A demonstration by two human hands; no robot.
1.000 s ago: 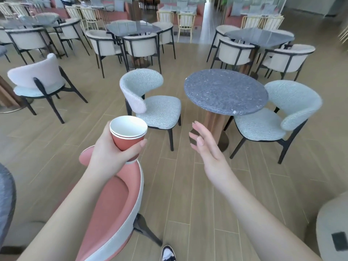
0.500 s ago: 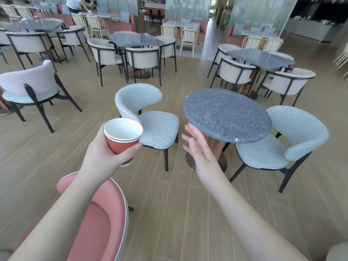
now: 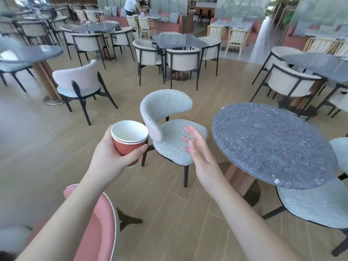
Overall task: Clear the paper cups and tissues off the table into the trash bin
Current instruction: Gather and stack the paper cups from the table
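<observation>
head: left hand (image 3: 111,157) grips cups (image 3: 128,142) (stacked)

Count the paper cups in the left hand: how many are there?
2. Both paper cups are nested in one stack that the left hand grips: two white rims show, one inside the other. Further cups nested inside could be hidden.

A round table (image 3: 271,146) stands at right, a chair (image 3: 169,132) just left of it, another chair (image 3: 316,204) near right, a curved chair (image 3: 99,219) near left, more tables and chairs far behind.
</observation>
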